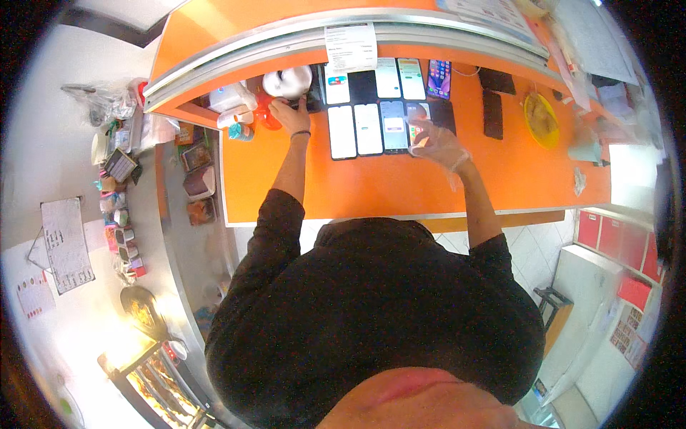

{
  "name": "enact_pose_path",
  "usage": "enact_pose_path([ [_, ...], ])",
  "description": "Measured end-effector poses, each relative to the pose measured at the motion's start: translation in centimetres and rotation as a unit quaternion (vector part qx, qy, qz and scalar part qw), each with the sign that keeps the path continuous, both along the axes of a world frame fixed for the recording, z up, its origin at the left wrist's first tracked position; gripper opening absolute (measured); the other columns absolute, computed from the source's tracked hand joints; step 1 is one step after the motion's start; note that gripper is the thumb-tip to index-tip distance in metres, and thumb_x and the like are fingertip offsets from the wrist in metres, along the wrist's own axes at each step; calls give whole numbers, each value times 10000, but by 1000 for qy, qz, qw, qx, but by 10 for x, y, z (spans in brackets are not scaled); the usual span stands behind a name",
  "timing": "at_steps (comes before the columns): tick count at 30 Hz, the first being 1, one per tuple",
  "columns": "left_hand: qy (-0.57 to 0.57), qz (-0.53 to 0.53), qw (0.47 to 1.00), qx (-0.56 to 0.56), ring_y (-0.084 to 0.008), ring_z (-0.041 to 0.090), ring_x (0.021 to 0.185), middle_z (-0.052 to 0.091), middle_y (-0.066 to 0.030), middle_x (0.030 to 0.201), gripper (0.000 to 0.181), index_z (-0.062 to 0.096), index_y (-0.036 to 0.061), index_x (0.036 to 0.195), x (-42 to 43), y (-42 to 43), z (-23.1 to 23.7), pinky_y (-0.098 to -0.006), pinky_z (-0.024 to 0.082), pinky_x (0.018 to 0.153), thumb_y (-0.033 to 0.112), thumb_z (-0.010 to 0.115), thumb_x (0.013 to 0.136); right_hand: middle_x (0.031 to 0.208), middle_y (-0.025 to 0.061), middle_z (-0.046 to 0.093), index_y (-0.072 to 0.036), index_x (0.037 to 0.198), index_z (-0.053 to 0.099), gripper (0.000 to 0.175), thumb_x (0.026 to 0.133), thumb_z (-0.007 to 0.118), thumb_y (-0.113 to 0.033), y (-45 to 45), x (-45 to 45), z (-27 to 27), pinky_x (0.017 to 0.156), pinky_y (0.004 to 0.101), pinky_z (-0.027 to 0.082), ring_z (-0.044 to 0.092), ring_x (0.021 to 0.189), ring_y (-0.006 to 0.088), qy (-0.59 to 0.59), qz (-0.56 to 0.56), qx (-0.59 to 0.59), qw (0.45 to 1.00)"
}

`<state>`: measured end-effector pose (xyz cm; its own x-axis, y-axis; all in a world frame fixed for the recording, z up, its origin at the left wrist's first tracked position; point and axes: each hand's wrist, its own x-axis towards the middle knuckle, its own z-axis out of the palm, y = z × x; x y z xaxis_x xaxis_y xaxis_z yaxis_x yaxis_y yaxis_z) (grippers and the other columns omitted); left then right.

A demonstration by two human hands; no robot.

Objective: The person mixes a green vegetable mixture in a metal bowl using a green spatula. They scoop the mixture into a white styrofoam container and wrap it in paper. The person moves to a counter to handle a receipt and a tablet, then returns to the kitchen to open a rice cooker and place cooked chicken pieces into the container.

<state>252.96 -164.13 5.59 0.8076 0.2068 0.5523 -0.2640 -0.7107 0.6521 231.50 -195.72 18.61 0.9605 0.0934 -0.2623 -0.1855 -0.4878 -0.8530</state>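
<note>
My left hand (291, 117) reaches to the left part of the orange counter, touching a dark object below a white rounded item (288, 82), beside a red round object (266, 113). Whether it grips anything is unclear. My right hand (438, 145), in a clear plastic glove, is over a lit smartphone (417, 112) at the right of the lower row, partly hiding it; its grip cannot be told. To its left lie a phone with a grey screen and pop-up (395, 126) and two phones with white screens (368, 130). Several more phones form an upper row, one with a purple screen (439, 79).
A printed paper (351, 47) hangs from the metal rail (289, 46) over the phones. Right on the counter (300, 187) lie dark flat objects (492, 114) and a yellow oval dish (541, 120). Small containers (240, 131) stand left; a metal-edged shelf runs farther left.
</note>
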Motion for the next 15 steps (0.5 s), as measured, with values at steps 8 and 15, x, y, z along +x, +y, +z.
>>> enact_pose_path([
  [8, 85, -17, 995, -42, -372, 451, 1092, 487, -195, 1141, 594, 463, 12, 1114, -1, 19, -40, -504, 373, 904, 181, 796, 653, 1366, 203, 454, -116, 1409, 374, 785, 784, 659, -496, 73, 92, -70, 1062, 399, 348, 454, 1253, 305, -125, 108, -169, 972],
  [15, 242, -97, 935, 239, -286, 191, 1411, 229, -47, 1534, 872, 274, 109, 1452, -36, 12, 24, -603, 234, 1065, 418, 702, 758, 1430, 200, 380, -63, 1388, 377, 964, 704, 614, -700, 171, 260, -63, 1089, 428, 300, 382, 1311, 326, -154, 71, -242, 955],
])
